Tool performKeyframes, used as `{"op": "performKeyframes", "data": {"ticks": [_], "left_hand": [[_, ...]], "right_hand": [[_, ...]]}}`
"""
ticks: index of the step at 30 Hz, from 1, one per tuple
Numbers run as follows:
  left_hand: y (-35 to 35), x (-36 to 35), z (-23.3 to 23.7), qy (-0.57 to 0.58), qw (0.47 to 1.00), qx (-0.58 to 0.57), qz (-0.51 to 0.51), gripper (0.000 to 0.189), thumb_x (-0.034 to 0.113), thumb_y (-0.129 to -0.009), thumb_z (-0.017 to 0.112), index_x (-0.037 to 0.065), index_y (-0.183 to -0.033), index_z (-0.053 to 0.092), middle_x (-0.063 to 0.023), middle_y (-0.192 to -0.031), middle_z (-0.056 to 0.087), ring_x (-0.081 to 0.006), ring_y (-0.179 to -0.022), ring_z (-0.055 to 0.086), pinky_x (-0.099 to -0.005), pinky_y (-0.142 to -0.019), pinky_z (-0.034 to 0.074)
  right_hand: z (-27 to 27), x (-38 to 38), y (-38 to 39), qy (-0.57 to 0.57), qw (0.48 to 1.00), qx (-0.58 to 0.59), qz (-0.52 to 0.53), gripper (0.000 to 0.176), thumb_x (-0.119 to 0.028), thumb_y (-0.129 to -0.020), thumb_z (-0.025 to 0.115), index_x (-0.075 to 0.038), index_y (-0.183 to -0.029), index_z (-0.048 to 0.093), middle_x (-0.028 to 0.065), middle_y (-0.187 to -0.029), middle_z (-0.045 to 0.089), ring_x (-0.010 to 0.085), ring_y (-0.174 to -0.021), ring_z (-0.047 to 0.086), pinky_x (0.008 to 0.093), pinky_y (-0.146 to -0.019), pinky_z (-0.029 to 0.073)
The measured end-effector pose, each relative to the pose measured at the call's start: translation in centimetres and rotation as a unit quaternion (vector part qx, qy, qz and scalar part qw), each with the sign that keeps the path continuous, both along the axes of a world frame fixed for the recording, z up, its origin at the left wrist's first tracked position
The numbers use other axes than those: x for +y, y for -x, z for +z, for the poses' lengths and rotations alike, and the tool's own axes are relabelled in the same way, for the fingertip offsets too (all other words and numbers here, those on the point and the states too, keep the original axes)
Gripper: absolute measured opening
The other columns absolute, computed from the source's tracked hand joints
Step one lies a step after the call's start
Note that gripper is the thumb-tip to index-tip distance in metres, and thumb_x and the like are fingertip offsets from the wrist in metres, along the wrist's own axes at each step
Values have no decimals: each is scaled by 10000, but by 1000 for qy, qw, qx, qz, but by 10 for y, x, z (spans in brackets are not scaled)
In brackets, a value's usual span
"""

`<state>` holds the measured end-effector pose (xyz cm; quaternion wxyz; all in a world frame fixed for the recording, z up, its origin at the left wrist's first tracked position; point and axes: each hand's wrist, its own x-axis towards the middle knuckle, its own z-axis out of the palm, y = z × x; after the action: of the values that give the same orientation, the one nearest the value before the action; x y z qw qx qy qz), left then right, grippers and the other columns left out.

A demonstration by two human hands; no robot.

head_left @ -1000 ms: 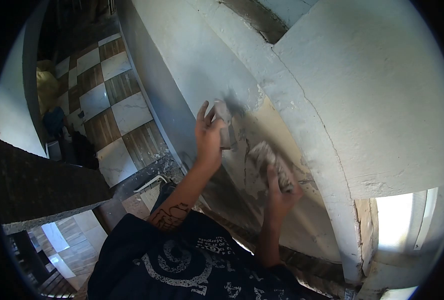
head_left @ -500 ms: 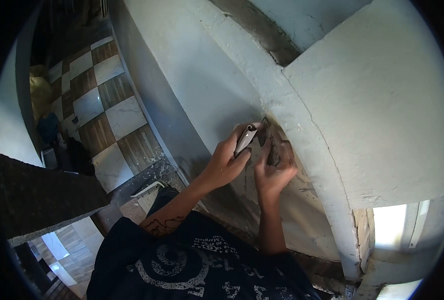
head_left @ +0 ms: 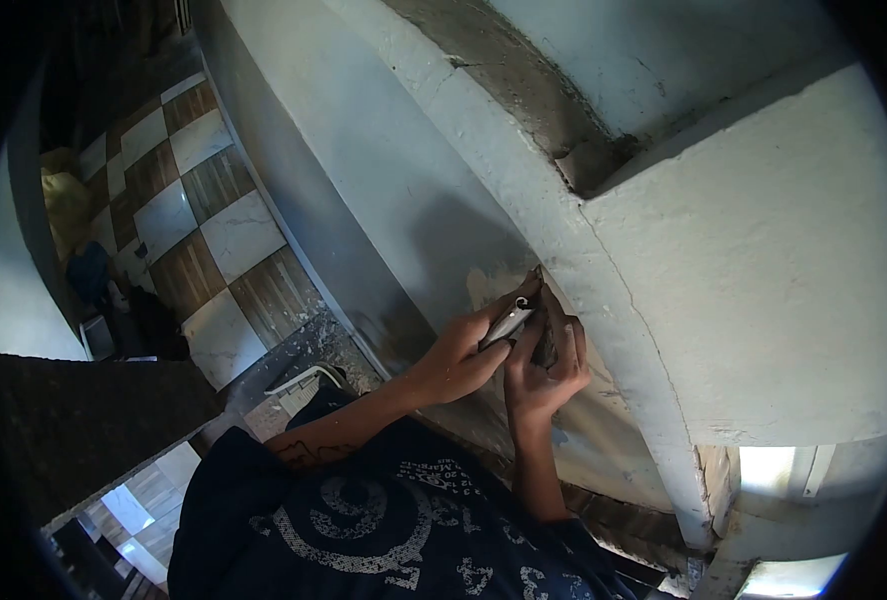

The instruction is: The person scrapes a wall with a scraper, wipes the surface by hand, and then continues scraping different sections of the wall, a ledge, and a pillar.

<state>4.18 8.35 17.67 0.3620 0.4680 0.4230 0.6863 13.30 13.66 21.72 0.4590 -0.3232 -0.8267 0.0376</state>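
Note:
My left hand [head_left: 459, 352] grips a putty knife [head_left: 509, 322] by its pale handle, the blade pointing toward the wall corner. My right hand [head_left: 542, 368] is closed on a second, putty-smeared scraper [head_left: 551, 330], held edge to edge against the knife. Both hands are together close to a yellowish bare patch [head_left: 484, 285] on the white plastered wall [head_left: 404, 170], just left of the pillar edge [head_left: 614, 330].
A white pillar [head_left: 764, 280] juts out on the right, with a rough grey recess [head_left: 554, 110] above. Checkered brown and white floor tiles [head_left: 194, 220] lie far below on the left. A dark ledge [head_left: 84, 420] is at lower left. Bright openings [head_left: 784, 470] show at lower right.
A second ago my hands were apart on the wall, each with a tool. They came together, and both have since sunk slightly lower in view.

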Motion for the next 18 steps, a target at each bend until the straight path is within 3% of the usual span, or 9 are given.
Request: {"op": "performKeyframes", "data": {"ticks": [3, 5, 6, 8, 9, 11, 18], "left_hand": [[5, 0, -3, 19, 999, 3, -26, 626, 1, -761, 392, 28, -1374, 265, -196, -1136, 558, -138, -824, 573, -268, -719, 448], [5, 0, 0, -9, 1000, -7, -27, 632, 0, -760, 390, 29, -1376, 256, -206, -1186, 527, -187, -934, 584, -290, -789, 446], [4, 1, -1, -8, 999, -12, -30, 632, 0, -760, 390, 29, -1376, 256, -206, -1186, 527, -187, -934, 584, -290, -789, 446], [2, 2, -2, -45, 999, 5, -15, 630, -16, -760, 382, 6, -1373, 239, -214, -1282, 446, -248, -1132, 502, -314, -924, 391], [0, 2, -4, -45, 999, 3, -18, 630, -16, -760, 382, 6, -1373, 239, -214, -1282, 446, -248, -1132, 502, -314, -924, 391], [-3, 5, -9, -55, 997, -44, -40, 625, -41, -756, 370, -22, -1365, 229, -212, -1360, 349, -280, -1265, 349, -337, -1024, 290], [-6, 3, -7, -62, 994, -86, -28, 613, -55, -755, 360, -38, -1356, 241, -210, -1380, 319, -267, -1283, 318, -332, -1041, 263]], "right_hand": [[-1, -3, 5, 32, 999, -6, -33, 274, 68, -733, 544, -1, -983, 632, 129, -828, 631, 203, -680, 618, 288, -606, 477], [-1, 2, 6, -23, 999, 14, -29, 285, 25, -693, 583, -40, -961, 658, 107, -765, 656, 220, -603, 637, 285, -555, 499], [-1, 3, 5, -22, 999, 9, -32, 285, 25, -693, 583, -40, -961, 658, 107, -765, 656, 220, -603, 637, 285, -555, 499], [-1, 4, 3, -13, 1000, 22, -2, 279, 39, -703, 579, -34, -962, 654, 111, -769, 657, 208, -598, 632, 279, -553, 492], [0, 4, 2, -14, 1000, 20, -4, 279, 39, -703, 579, -34, -962, 654, 111, -769, 657, 208, -598, 632, 279, -553, 492], [0, 3, 2, 7, 1000, 29, 6, 276, 53, -709, 577, -21, -966, 649, 121, -768, 656, 199, -593, 627, 271, -553, 482], [3, 3, 5, -9, 1000, 26, 7, 253, 48, -700, 599, -4, -942, 651, 140, -772, 655, 196, -618, 637, 266, -560, 476]]}}
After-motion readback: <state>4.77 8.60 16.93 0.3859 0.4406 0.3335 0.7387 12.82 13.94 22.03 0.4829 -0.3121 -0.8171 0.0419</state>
